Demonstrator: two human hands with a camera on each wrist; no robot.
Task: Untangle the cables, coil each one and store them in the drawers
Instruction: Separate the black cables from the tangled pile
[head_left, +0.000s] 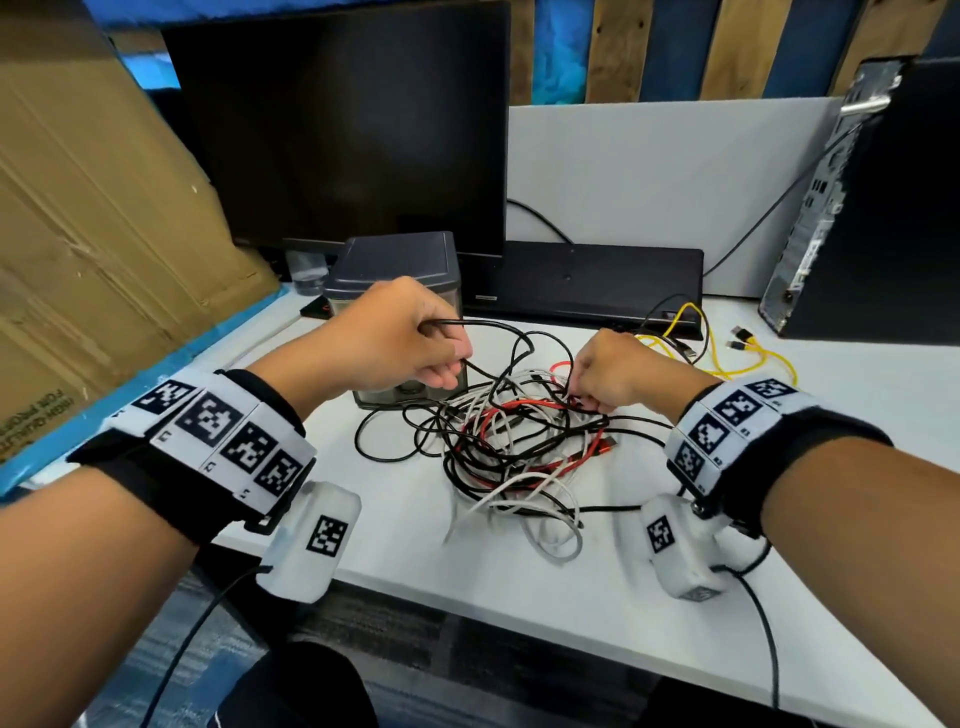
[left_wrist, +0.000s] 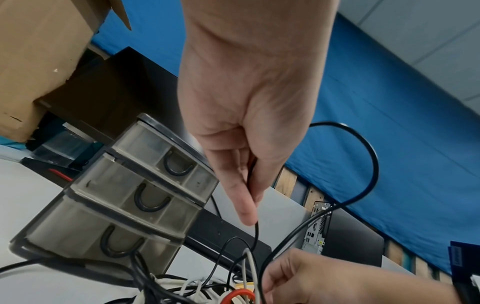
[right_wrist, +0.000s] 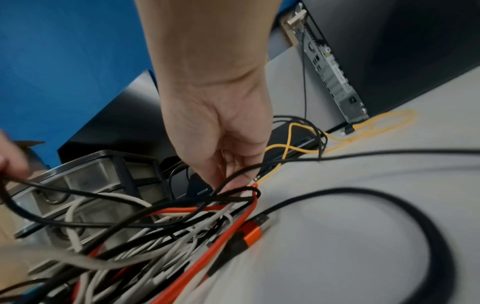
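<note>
Broadly, the white surface (head_left: 519, 597) is carrying a dark monitor (head_left: 337, 119); a drawer unit (left_wrist: 124, 197) with 3 drawers is standing before it; the tangle of cables (head_left: 514, 447) is lying beside that unit; the left hand (head_left: 395, 338) is pinching a black cable (head_left: 498, 332) above it; the right hand (head_left: 618, 371) is gripping strands at the tangle's far edge; a yellow cable (head_left: 727, 358) is lying apart.
</note>
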